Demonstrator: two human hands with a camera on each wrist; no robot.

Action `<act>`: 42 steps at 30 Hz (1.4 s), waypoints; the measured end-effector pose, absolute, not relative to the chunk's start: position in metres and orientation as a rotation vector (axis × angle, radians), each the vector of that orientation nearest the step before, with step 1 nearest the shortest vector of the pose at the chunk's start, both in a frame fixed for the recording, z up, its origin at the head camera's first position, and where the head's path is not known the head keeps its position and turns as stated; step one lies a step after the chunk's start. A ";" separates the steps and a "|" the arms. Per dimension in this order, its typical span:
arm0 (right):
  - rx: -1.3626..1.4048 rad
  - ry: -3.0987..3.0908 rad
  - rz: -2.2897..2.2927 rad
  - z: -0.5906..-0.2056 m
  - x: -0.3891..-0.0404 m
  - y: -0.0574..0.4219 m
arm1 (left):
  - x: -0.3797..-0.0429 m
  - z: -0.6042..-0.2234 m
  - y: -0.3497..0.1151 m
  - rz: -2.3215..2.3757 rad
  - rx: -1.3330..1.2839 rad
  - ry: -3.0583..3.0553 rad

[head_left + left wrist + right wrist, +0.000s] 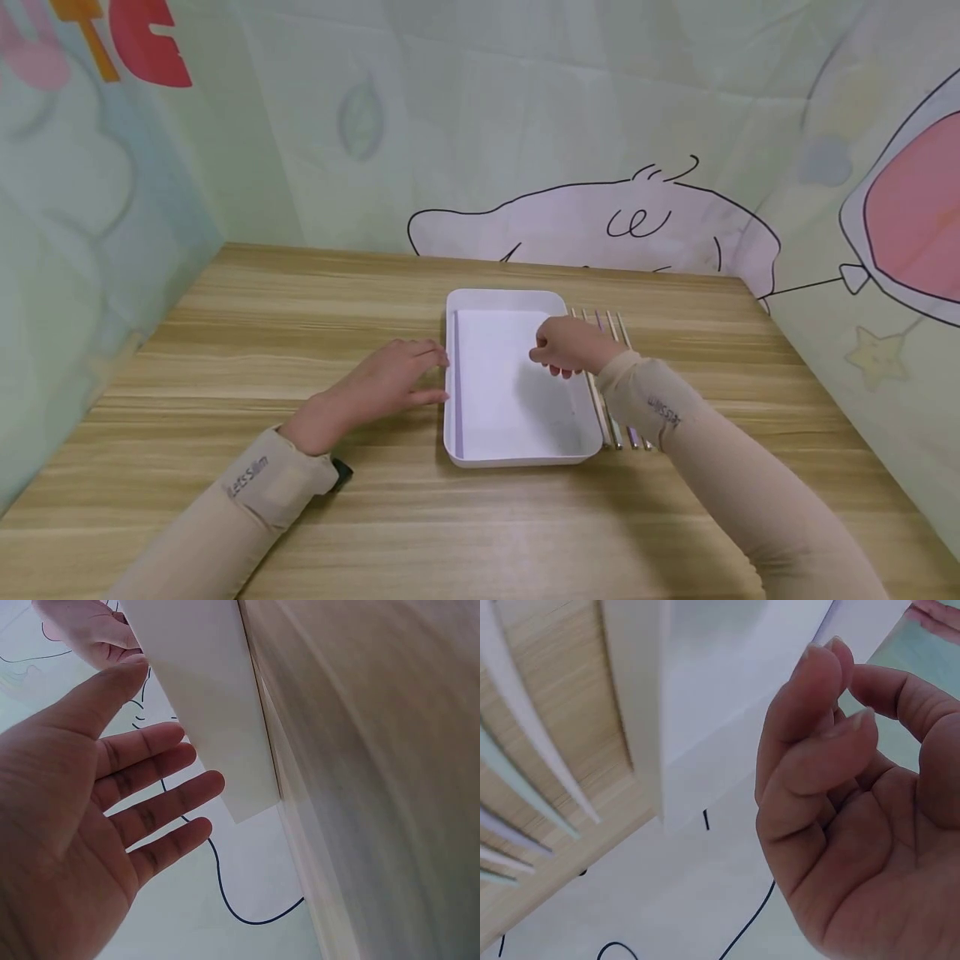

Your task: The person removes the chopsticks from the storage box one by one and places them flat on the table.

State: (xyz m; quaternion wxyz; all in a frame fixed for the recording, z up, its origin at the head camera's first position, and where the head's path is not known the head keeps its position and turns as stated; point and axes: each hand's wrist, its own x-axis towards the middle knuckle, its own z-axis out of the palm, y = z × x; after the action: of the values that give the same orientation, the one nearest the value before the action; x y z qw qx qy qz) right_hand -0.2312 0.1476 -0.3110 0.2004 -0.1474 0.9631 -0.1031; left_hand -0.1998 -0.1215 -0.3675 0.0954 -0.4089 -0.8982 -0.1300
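Observation:
A white rectangular tray [510, 461] lies on the wooden table, a lavender strip running along the inside of its left wall. At that left wall, my left hand [393, 375] has its fingertips right at the side, fingers extended and thumb apart, as the left wrist view also shows. Over the tray's right half hovers my right hand [570, 343], fingers loosely bent, with nothing visible in its grasp; its palm [870, 832] looks bare. Several slim sticks [532, 720] in white, green and purple with metallic ends lie side by side just right of the tray, partly hidden under my right wrist.
The wooden table [300, 292] extends around the tray on all sides. A printed cloth backdrop [337, 125] with cartoon drawings rises along its back and both sides. A dark band [341, 475] shows under my left sleeve.

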 end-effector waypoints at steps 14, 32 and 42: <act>-0.467 2.652 -0.237 -0.324 -0.234 0.105 | -0.200 -0.368 -0.120 -0.424 -1.186 -2.698; -0.511 2.600 -0.258 -0.345 -0.227 0.071 | -0.200 -0.367 -0.119 -0.415 -1.201 -2.674; -0.517 2.633 -0.217 -0.355 -0.226 0.060 | -0.200 -0.368 -0.119 -0.420 -1.219 -2.633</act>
State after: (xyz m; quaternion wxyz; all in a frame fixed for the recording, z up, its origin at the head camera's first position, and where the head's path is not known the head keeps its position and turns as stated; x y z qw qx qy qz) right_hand -0.2262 0.0601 -0.3547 0.2229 -0.1873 0.9534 -0.0786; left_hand -0.1999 -0.1192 -0.3682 0.1048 -0.4134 -0.8932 -0.1425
